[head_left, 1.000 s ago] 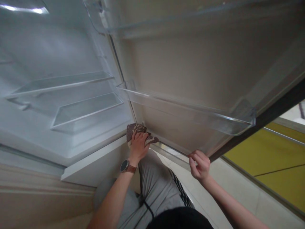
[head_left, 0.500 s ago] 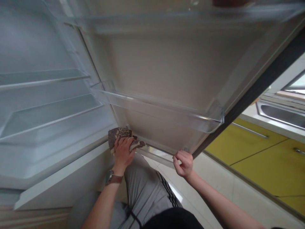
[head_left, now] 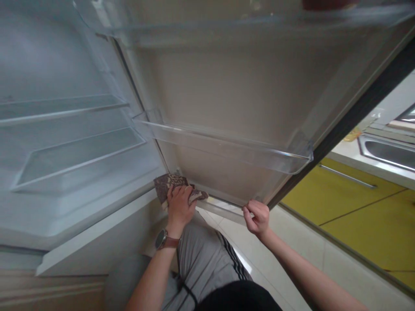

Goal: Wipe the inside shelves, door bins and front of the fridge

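Note:
A brown cloth with a pale pattern lies bunched under my left hand. The hand presses it against the lower hinge-side corner of an open refrigerator door. The cloth hides that corner, and a loose end sticks out to the right of my fingers. My right hand is curled closed at the door's bottom edge, near its free corner, and its fingertips are partly out of sight. Across the door above both hands runs a clear plastic door shelf.
On the left is the refrigerator's inside, with glass shelves. Another clear door shelf crosses the top, a dark red item on it. To the right stand yellow cabinets below a steel sink. My knee is under the door.
The whole view has shifted, so the door, refrigerator and hands appear slightly further right. Both hands keep their places on the cloth and the door edge.

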Available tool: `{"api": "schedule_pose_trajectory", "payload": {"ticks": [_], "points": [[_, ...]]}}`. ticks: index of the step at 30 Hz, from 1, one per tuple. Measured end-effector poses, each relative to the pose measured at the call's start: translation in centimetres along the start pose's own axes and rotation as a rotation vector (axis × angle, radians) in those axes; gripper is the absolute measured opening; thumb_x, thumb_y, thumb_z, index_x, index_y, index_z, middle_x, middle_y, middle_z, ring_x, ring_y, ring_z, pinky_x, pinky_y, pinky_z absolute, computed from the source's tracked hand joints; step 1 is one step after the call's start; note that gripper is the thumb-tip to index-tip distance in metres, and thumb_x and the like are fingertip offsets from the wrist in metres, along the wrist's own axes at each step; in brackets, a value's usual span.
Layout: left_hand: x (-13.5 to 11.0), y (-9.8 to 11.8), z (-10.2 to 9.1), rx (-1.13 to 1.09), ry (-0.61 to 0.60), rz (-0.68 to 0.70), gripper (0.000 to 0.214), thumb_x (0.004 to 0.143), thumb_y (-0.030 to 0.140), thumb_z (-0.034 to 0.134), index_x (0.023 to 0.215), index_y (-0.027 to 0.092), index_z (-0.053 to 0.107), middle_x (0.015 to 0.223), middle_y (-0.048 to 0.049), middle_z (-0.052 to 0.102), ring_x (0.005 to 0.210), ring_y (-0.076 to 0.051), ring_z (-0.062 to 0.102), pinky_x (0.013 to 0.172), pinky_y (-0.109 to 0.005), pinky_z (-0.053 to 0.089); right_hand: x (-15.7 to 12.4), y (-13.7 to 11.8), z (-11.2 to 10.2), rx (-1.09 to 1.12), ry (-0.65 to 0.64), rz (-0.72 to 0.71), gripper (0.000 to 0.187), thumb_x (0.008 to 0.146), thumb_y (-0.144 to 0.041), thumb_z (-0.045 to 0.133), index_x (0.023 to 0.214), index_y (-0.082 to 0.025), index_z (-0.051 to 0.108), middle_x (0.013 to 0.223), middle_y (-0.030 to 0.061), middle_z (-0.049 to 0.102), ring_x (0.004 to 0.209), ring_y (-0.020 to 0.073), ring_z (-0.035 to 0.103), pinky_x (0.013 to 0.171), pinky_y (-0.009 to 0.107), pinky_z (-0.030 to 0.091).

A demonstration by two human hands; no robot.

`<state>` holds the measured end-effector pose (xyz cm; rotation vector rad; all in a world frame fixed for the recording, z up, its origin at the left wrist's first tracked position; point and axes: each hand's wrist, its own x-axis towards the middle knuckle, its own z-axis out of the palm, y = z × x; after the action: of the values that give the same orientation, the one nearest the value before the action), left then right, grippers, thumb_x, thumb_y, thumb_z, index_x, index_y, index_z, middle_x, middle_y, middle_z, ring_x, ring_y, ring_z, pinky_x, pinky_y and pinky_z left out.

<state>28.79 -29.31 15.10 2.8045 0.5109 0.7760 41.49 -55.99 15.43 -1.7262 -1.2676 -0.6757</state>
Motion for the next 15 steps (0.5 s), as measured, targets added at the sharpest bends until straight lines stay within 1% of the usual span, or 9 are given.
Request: {"api": "schedule_pose_trajectory", "payload": {"ticks": [2,5,8,11,13,15], "points": [[0.0,1.4,-0.3,0.034,-0.021,0.016,0.028,0.091,0.026,0.061,0.118,0.020,0.068,0.116,-0.0101,0.072,0.122,-0.033,0.058,0.124,-0.057,0.024,-0.2,0.3,-0.1,0.038,0.013,0.022,0.029,0.099,-0.017,0.045,0.071,-0.020,0.053,0.061,0.0008,0.049,0.058,0.0139,0.044,0.059,0.032,0.030],[0.0,4.2,-0.9,0.042,-0.084,0.075,0.021,0.092,0.028,0.063,0.109,0.019,0.070,0.110,-0.0115,0.074,0.116,-0.034,0.061,0.119,-0.058,0.031,-0.3,0.6,-0.2,0.087,0.043,0.065,0.034,0.102,-0.028,0.036,0.078,-0.019,0.059,0.068,0.0042,0.055,0.065,0.0173,0.049,0.067,0.035,0.035],[-0.3,7.3,-1.1,-0.008,-0.132,0.137,0.016,0.091,0.031,0.066,0.099,0.019,0.072,0.103,-0.0121,0.074,0.110,-0.034,0.062,0.115,-0.058,0.035,-0.3,0.5,-0.3,0.099,0.055,0.077,0.038,0.101,-0.035,0.034,0.082,-0.019,0.063,0.073,0.0056,0.056,0.071,0.0198,0.051,0.071,0.037,0.037],[-1.0,9.8,-0.9,-0.064,-0.155,0.207,0.020,0.089,0.036,0.069,0.099,0.018,0.072,0.102,-0.0118,0.074,0.108,-0.032,0.062,0.114,-0.056,0.036,-0.3,0.3,-0.3,0.090,0.063,0.083,0.038,0.101,-0.036,0.035,0.085,-0.019,0.064,0.075,0.0056,0.055,0.073,0.0204,0.050,0.072,0.038,0.036],[-1.4,10.7,-0.7,-0.092,-0.156,0.244,0.022,0.088,0.037,0.071,0.100,0.018,0.071,0.103,-0.0112,0.073,0.108,-0.031,0.062,0.114,-0.055,0.037,-0.3,0.2,-0.3,0.089,0.069,0.083,0.037,0.102,-0.035,0.034,0.086,-0.020,0.064,0.074,0.0053,0.055,0.073,0.0204,0.050,0.071,0.038,0.036],[-1.7,10.9,-0.6,-0.105,-0.155,0.263,0.022,0.087,0.037,0.071,0.101,0.019,0.071,0.103,-0.0103,0.073,0.107,-0.031,0.062,0.112,-0.053,0.039,-0.3,0.1,-0.4,0.095,0.064,0.069,0.037,0.102,-0.035,0.034,0.085,-0.020,0.063,0.074,0.0055,0.055,0.072,0.0204,0.050,0.071,0.038,0.036]]}}
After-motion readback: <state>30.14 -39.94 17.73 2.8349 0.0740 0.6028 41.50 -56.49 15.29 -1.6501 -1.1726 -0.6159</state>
